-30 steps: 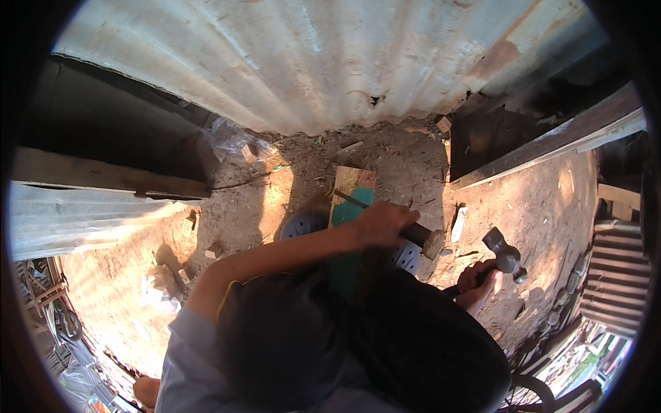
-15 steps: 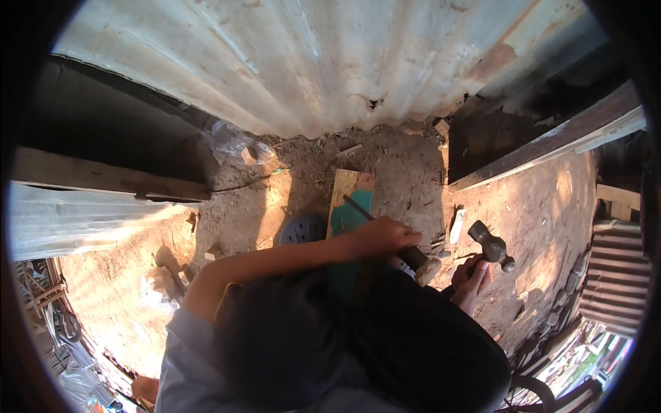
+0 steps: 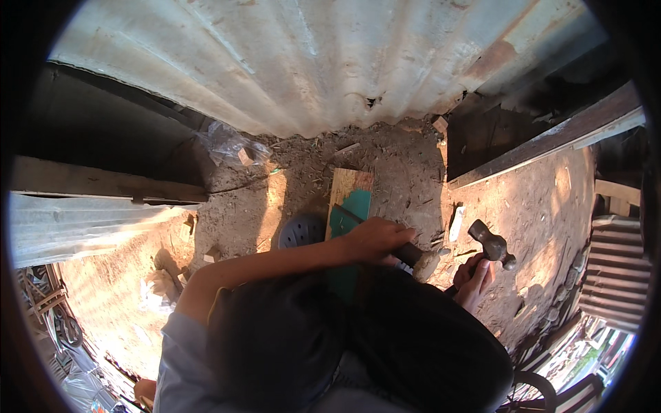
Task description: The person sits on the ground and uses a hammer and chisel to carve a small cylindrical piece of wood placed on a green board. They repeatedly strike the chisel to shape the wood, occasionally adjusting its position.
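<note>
My left hand (image 3: pixel 377 239) is closed round a chisel (image 3: pixel 346 213), its dark blade slanting to the upper left over a wooden board (image 3: pixel 352 182). The chisel's thick handle sticks out on the other side and ends in a pale, worn butt. Turquoise covers part of the board, while its far end is bare wood; the near part lies in shade by my dark-clothed legs. To the right, my right hand (image 3: pixel 472 281) grips a ball-peen hammer (image 3: pixel 490 245) close under its dark metal head. The hammer is apart from the chisel.
Beside the board, a grey clog with holes (image 3: pixel 301 232) rests on the dirt ground. A corrugated metal sheet (image 3: pixel 330 62) spans the far side, and a wooden beam (image 3: pixel 551 148) slants at the right. Clear plastic (image 3: pixel 226 142) and wood scraps lie at the far left.
My left hand and the chisel have shifted slightly left, the blade's tip moving left and a little nearer on the board. The hammer in my right hand has hardly moved.
</note>
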`<state>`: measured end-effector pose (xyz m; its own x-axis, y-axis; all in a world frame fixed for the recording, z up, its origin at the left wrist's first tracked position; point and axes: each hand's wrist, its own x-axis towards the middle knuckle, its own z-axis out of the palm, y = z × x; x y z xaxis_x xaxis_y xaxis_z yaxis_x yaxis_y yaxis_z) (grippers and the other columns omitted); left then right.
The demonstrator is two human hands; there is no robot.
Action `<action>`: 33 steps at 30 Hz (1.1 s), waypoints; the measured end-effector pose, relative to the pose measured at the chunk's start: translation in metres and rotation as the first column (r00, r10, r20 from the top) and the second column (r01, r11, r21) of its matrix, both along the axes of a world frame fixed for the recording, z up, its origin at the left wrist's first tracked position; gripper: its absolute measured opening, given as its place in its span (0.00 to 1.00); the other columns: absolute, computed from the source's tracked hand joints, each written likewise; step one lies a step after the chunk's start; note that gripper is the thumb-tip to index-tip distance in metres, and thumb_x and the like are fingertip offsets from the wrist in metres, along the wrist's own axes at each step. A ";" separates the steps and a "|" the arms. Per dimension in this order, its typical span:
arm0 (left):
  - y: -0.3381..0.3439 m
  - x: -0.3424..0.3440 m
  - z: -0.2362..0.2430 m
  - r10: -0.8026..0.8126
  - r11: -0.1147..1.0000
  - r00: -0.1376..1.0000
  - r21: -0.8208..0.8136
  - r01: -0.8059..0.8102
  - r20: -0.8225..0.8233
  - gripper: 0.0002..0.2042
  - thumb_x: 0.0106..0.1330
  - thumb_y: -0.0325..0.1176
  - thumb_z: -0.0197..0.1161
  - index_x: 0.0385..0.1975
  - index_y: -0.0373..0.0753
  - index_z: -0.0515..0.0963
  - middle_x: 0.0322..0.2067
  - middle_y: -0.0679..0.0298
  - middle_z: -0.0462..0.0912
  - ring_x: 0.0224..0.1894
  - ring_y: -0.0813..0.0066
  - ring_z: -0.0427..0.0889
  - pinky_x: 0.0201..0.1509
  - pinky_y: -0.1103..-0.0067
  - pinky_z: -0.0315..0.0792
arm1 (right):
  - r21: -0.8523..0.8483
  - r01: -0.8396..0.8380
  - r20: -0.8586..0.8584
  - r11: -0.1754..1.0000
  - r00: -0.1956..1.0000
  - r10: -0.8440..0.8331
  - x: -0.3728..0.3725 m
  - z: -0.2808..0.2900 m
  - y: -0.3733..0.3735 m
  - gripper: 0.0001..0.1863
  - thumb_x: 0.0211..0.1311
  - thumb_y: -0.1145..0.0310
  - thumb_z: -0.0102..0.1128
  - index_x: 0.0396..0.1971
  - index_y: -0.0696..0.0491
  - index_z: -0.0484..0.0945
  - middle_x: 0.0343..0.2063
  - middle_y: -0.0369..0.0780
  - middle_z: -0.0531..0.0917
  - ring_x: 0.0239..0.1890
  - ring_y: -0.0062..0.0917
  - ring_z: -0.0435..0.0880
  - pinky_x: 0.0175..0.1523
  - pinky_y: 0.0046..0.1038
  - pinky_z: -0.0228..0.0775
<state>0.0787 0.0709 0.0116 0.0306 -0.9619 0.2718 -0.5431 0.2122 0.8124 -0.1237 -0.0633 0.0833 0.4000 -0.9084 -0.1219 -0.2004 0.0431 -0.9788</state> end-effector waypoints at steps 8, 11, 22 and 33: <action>0.002 0.000 -0.001 -0.012 1.000 1.000 0.003 0.012 -0.022 0.26 0.42 0.36 0.71 0.42 0.40 0.67 0.31 0.60 0.78 0.34 0.55 0.80 0.32 0.65 0.72 | 0.032 -0.017 0.024 0.999 1.000 0.016 -0.001 0.004 0.000 0.18 0.73 0.53 0.41 0.27 0.51 0.63 0.11 0.29 0.57 0.10 0.10 0.51 0.14 0.16 0.39; 0.002 0.003 0.002 -0.033 0.999 0.999 0.031 0.034 -0.028 0.23 0.44 0.38 0.70 0.39 0.41 0.68 0.27 0.60 0.77 0.31 0.55 0.80 0.31 0.64 0.72 | 0.021 -0.050 0.026 0.999 0.998 0.050 -0.001 0.002 -0.003 0.18 0.73 0.54 0.41 0.27 0.51 0.63 0.11 0.29 0.57 0.10 0.10 0.51 0.14 0.16 0.40; -0.004 0.003 0.003 -0.047 0.994 0.998 0.096 0.051 -0.053 0.17 0.43 0.36 0.67 0.31 0.41 0.70 0.22 0.57 0.77 0.30 0.52 0.79 0.32 0.62 0.71 | 0.285 -0.317 0.199 0.905 0.943 0.267 -0.045 0.013 -0.011 0.27 0.58 0.44 0.59 0.34 0.56 0.71 0.15 0.33 0.68 0.12 0.16 0.59 0.16 0.20 0.48; 0.004 0.010 -0.019 0.098 0.995 0.995 0.034 -0.097 -0.031 0.20 0.42 0.39 0.68 0.36 0.42 0.72 0.26 0.56 0.78 0.33 0.53 0.80 0.33 0.63 0.71 | 0.252 -0.395 0.280 0.883 0.904 0.324 -0.044 0.024 -0.004 0.27 0.56 0.44 0.61 0.35 0.57 0.72 0.16 0.34 0.69 0.12 0.16 0.60 0.16 0.21 0.49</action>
<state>0.0889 0.0745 -0.0076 0.1329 -0.9622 0.2378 -0.5334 0.1328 0.8354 -0.1677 -0.0675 0.1071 0.7406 -0.6315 -0.2297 -0.0357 0.3044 -0.9519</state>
